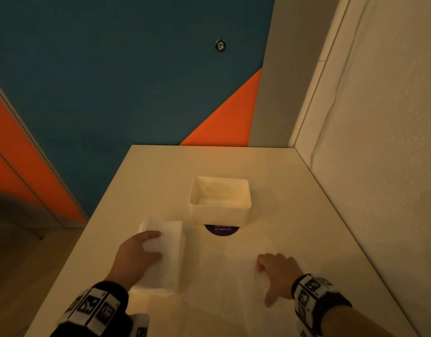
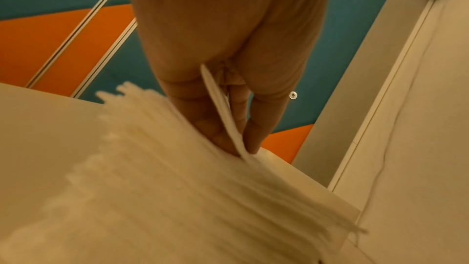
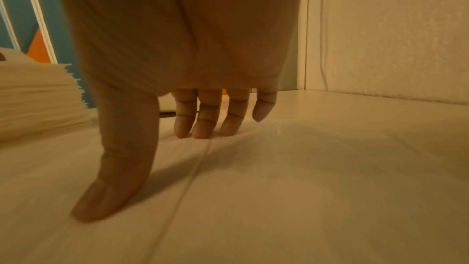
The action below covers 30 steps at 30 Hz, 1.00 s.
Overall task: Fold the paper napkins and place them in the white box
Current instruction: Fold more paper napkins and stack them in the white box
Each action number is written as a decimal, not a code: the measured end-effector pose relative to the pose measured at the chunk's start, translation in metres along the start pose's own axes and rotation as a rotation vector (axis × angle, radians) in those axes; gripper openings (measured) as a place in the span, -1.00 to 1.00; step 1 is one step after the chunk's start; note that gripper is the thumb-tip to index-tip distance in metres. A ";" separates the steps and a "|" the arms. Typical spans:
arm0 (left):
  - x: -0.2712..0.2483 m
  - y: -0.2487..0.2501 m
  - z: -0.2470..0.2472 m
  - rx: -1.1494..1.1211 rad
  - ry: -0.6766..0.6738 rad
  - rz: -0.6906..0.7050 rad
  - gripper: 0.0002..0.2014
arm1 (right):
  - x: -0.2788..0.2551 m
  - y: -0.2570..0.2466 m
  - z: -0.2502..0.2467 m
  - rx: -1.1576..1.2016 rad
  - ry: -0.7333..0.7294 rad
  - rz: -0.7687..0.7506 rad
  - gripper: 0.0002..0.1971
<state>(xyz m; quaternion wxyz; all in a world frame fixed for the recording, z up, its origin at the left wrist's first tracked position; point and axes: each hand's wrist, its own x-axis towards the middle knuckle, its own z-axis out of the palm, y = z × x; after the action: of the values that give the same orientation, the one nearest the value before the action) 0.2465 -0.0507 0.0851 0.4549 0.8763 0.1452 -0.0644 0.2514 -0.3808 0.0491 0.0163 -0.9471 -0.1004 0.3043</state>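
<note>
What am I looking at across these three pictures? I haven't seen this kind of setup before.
No machine: a person wears cameras on the head and both wrists. The head view looks down on a pale table. The left hand rests on a stack of paper napkins; its wrist view shows the fingers pinching a single sheet. The right hand presses fingertips on an unfolded napkin lying flat. Behind stands the white box, partly covering a dark round sticker.
</note>
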 end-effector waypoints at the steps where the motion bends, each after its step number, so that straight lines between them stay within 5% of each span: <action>1: 0.000 0.000 0.000 0.009 0.006 0.001 -0.56 | 0.000 0.001 0.000 0.002 -0.006 0.001 -0.37; 10: 0.001 -0.001 -0.006 0.162 0.026 0.028 -0.52 | -0.002 0.004 0.002 -0.016 -0.029 0.009 -0.40; 16: 0.003 -0.004 -0.004 0.349 0.033 0.078 -0.54 | -0.013 0.003 -0.003 0.037 -0.014 0.016 -0.64; 21: -0.006 0.005 -0.002 0.598 0.040 0.020 -0.57 | -0.026 0.006 -0.027 0.325 0.121 -0.017 -0.72; 23: -0.010 0.017 0.003 0.627 0.060 0.057 -0.56 | -0.031 0.005 -0.042 0.532 0.220 -0.083 -0.92; 28: -0.011 0.041 0.022 0.240 -0.025 0.297 -0.53 | -0.045 -0.012 -0.077 0.925 0.552 -0.172 -0.88; 30: -0.019 0.058 0.032 -0.092 -0.169 0.234 -0.45 | -0.054 -0.024 -0.088 1.135 0.612 -0.237 -0.89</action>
<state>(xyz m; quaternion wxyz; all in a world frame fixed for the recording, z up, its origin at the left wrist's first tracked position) 0.2474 -0.1122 0.1159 0.5094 0.8570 0.0060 -0.0777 0.2552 -0.3656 0.1535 0.5750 -0.8176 -0.0189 0.0229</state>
